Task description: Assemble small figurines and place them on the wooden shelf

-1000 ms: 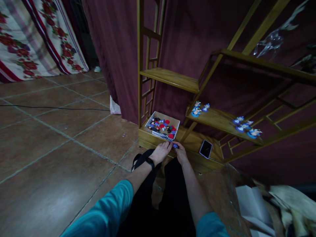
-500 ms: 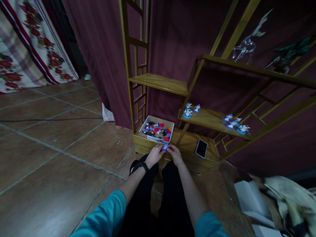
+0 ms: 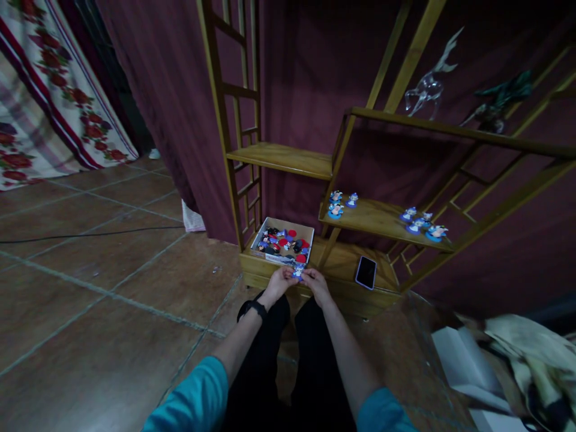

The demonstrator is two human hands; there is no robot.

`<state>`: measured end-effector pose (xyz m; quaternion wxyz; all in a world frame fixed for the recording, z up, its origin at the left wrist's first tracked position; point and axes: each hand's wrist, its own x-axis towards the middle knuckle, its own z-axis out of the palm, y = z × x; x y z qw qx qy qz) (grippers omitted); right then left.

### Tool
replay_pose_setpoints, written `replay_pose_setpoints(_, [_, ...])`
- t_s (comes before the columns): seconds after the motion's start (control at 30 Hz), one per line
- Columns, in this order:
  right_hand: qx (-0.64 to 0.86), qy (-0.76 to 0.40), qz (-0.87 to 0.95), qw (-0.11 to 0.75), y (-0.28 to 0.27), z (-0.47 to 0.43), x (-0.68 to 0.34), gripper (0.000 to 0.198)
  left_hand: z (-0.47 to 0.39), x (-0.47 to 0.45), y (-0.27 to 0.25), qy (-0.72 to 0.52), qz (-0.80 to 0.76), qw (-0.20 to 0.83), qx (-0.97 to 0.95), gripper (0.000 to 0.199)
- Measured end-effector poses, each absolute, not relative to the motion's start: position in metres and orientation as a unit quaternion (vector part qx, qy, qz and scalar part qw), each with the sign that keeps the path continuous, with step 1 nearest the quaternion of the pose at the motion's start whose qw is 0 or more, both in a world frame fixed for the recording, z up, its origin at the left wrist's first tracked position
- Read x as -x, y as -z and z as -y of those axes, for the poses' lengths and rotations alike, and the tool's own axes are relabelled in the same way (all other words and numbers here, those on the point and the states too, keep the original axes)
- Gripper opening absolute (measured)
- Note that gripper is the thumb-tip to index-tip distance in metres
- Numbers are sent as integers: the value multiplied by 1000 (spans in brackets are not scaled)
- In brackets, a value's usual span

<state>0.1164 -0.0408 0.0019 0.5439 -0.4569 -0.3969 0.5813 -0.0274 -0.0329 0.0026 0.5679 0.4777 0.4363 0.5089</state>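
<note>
Between my two hands is a small blue-and-white figurine [image 3: 297, 272] on a purple base, held just in front of the shelf unit's low front edge. My left hand [image 3: 279, 282] pinches it from the left, and my right hand [image 3: 317, 284] grips its right side. Right behind them stands an open box [image 3: 269, 257] of loose figurine parts, with red, black and purple pieces. On the raised shelf [image 3: 375, 217], a few similar figurines [image 3: 335, 210] stand at the left end, and several more [image 3: 414, 225] are grouped at the right.
A phone [image 3: 366, 272] lies on the lowest shelf, right of my hands. Higher up are a clear glass deer [image 3: 425, 91] and a dark green ornament [image 3: 504, 99]. White boxes [image 3: 468, 363] and cloth [image 3: 531, 342] lie on the floor at right. A black cable [image 3: 90, 235] crosses the tiles.
My view has shifted slightly, so the shelves appear a little lower and further left. Both hands still hold the figurine, whose white front now shows more clearly.
</note>
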Motion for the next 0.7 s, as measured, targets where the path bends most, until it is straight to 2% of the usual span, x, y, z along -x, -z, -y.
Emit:
replay_pose_setpoints(0.33, [444, -601, 385, 542, -14, 47, -116, 31, 34, 26, -9, -513, -442, 610, -412, 28])
replay_pose_setpoints(0.7, [464, -595, 393, 526, -6, 42, -118, 31, 39, 23, -12, -509, -458, 598, -418, 28])
